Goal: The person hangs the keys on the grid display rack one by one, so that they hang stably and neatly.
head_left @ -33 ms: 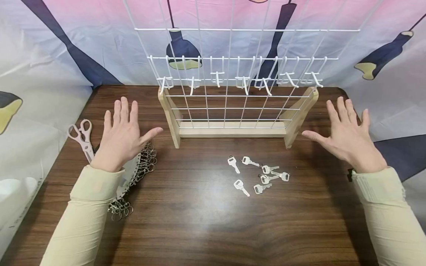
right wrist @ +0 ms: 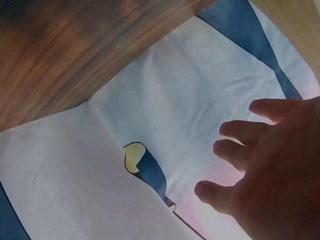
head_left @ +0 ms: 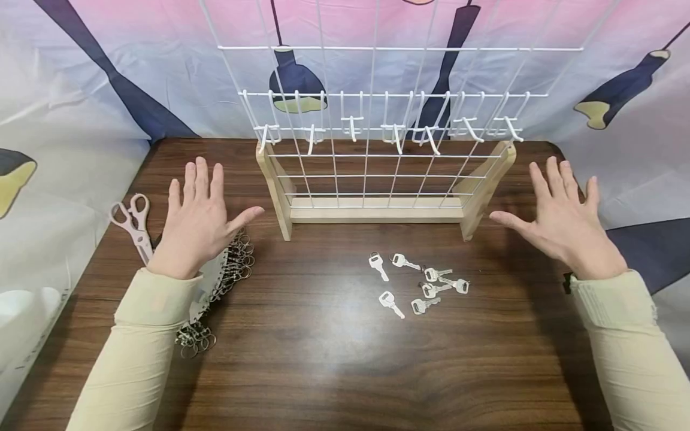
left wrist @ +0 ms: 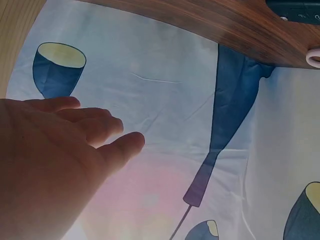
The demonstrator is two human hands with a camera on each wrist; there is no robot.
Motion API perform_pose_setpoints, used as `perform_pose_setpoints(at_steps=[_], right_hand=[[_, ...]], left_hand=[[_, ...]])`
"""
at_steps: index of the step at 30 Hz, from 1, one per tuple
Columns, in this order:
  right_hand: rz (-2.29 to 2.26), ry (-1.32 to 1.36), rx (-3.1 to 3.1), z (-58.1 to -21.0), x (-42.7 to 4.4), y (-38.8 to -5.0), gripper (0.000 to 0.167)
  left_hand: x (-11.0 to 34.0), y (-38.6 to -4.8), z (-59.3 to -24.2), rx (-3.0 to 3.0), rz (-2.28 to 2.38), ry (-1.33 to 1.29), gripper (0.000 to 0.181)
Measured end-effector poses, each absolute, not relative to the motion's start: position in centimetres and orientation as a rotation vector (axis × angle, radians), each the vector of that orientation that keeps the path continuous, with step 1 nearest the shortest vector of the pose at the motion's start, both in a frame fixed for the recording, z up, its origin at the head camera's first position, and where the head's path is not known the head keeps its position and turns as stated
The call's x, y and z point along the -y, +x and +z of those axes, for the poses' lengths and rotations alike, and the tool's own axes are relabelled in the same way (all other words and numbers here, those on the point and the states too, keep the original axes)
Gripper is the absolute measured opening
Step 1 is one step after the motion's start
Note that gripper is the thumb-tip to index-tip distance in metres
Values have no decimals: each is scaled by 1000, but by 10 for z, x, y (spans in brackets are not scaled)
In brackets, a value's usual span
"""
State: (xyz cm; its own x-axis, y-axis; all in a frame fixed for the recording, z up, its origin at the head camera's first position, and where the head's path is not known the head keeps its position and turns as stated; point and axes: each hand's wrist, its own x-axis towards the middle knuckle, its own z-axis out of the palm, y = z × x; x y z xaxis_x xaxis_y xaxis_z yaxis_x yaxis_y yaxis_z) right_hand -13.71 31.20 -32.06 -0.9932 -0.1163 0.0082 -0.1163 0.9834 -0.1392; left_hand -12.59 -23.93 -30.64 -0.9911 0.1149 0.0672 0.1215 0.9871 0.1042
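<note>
With fingers and thumb spread, my left hand point(head_left: 194, 221) hovers over the left of the table, holding nothing. Under its wrist lies a bunch of metal key rings with clasps point(head_left: 234, 266), beside a pale flat piece partly hidden by the sleeve. My right hand point(head_left: 563, 224) is spread the same way on the far right, also holding nothing. Several silver keys point(head_left: 388, 303) lie loose right of the table's middle, some overlapping. Behind them stands a white wire grid rack point(head_left: 372, 155) on a wooden stand point(head_left: 377, 212). White hooks point(head_left: 396, 137) hang along one bar.
Pink-handled scissors point(head_left: 135, 224) lie left of my left hand, their blades partly hidden. A dark object point(left wrist: 295, 11) shows at the top of the left wrist view. Patterned cloth point(head_left: 178, 72) surrounds the back and sides of the brown wooden table point(head_left: 323, 371).
</note>
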Motion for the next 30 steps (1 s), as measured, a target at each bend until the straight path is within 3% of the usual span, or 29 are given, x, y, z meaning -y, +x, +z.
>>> perform_pose_setpoints(at_steps=[8,13,20,25,30], right_hand=[[169,186,3170,-315,-291,-116,99],[209,350,3208,-310,-254,-97,79],[427,746,3098,-327,-193,-99,45],[464,936,3020,-342,-158,-110,33],[386,1058,3035,-352,-132,-120,28]], left_hand=[[216,-125,-293,3039,-749,-199,95],[195,-133,-283,2834,-1311,-104,88],[164,-151,-289,2036,-2085,-25,62],[151,-164,-302,1641,-2271,-143,48],[150,-173,-313,1506,-2157,-148,40]])
